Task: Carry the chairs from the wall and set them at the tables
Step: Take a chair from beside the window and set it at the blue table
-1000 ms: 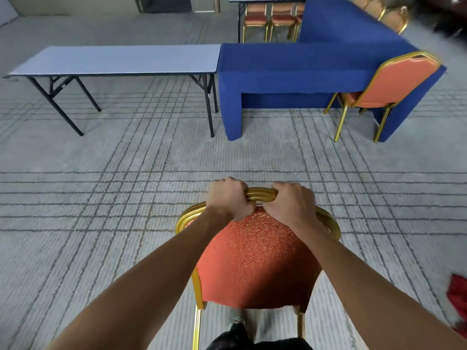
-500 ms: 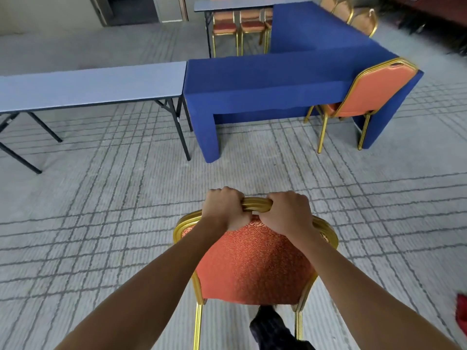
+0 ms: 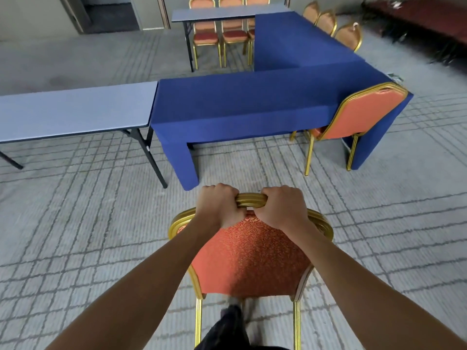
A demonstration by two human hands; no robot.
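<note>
Grips an orange-upholstered, gold-framed chair (image 3: pixel 250 263) by the top rail (image 3: pixel 251 199) of its back, left hand (image 3: pixel 217 205) and right hand (image 3: pixel 283 205) side by side and close together, knuckles up, fingers of both clenched round the gilt tube, thumbs tucked underneath against the patterned fabric; holds it straight ahead of the body, back panel toward the camera, over grey grid-lined carpet (image 3: pixel 75 223); cannot tell whether lifted or standing, with the feet cut off at the lower edge; faces the blue-draped tables (image 3: pixel 240 104), set in an L, well apart from the held chair; finds a second orange chair (image 3: pixel 358 114) already at the right end of their near side, seat pushed under the hanging cloth, back just beside the table's corner; takes in a grey folding table (image 3: pixel 73 109) butted against the blue run's left end; farther back, picks out a far table (image 3: pixel 214 13) with three matching chairs (image 3: pixel 228 34) lined up behind it, and three more chair backs (image 3: pixel 328 21) along the outer right side of the L; catches a dark trouser leg (image 3: pixel 227 329) beneath the seat and a doorway (image 3: pixel 111 16) in the wall at upper left
</note>
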